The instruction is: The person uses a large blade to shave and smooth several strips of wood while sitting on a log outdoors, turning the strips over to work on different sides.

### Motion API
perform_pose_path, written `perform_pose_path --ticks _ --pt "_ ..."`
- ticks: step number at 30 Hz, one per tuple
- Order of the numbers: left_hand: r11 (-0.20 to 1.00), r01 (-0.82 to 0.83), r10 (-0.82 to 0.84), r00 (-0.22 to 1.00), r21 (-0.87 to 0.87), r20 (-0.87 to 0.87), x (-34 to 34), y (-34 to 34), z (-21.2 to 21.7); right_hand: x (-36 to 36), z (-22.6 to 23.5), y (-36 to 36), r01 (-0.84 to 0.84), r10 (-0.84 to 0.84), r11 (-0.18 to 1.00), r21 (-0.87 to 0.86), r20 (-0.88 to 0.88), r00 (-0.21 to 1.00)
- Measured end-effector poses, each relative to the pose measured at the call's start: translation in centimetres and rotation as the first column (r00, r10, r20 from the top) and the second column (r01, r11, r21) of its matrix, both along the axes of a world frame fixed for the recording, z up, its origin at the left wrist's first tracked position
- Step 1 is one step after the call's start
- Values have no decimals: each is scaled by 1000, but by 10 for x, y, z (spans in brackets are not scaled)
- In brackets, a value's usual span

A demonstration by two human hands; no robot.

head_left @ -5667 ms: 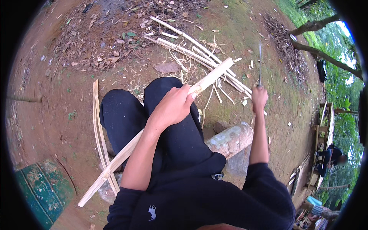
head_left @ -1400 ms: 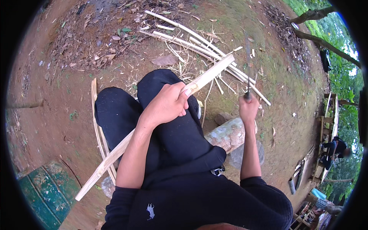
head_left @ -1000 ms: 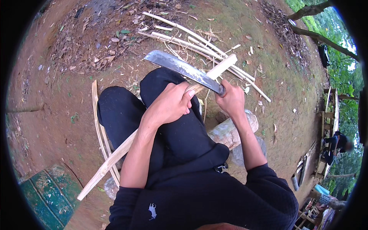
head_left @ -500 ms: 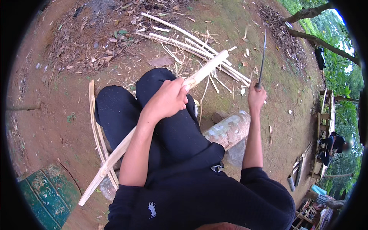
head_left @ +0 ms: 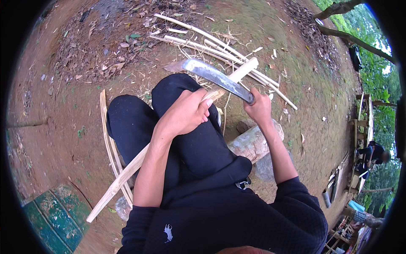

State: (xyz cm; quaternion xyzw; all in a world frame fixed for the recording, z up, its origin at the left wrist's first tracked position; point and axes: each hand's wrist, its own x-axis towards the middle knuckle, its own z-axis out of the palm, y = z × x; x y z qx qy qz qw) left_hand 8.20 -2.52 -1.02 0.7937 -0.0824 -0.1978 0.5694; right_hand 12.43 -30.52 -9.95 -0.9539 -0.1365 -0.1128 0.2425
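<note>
My left hand (head_left: 184, 111) is closed around a long, pale wooden strip (head_left: 115, 186) that slants across my lap, one end at the lower left and the other beyond my knees. In my right hand (head_left: 259, 108) is a machete (head_left: 209, 75), gripped by its handle, which the fingers hide. Its broad, curved blade crosses over the strip just above my left hand, tip pointing left. Whether the edge touches the wood I cannot tell.
Several split strips (head_left: 198, 31) lie on the ground ahead among shavings. Two more strips (head_left: 111, 146) rest beside my left knee. A log (head_left: 256, 142) lies to my right, a green panel (head_left: 55, 222) at lower left. A person (head_left: 372, 154) sits far right.
My right hand has swung the machete inward from the upright position at the right, so its blade now lies across the strip. My left hand keeps its hold on the strip.
</note>
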Motion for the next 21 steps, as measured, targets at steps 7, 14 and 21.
perform_pose_path --ticks 7,14,21 --pt "998 62 -62 998 -15 29 0 0 1 71 -58 -78 541 -539 839 64 -37 841" --pt "989 -141 141 990 38 -19 10 7 -8 23 -20 -71 487 -477 845 221 -102 873" --pt "997 -77 77 996 -6 -39 7 5 -8 -18 -3 16 148 -142 973 178 -46 989"
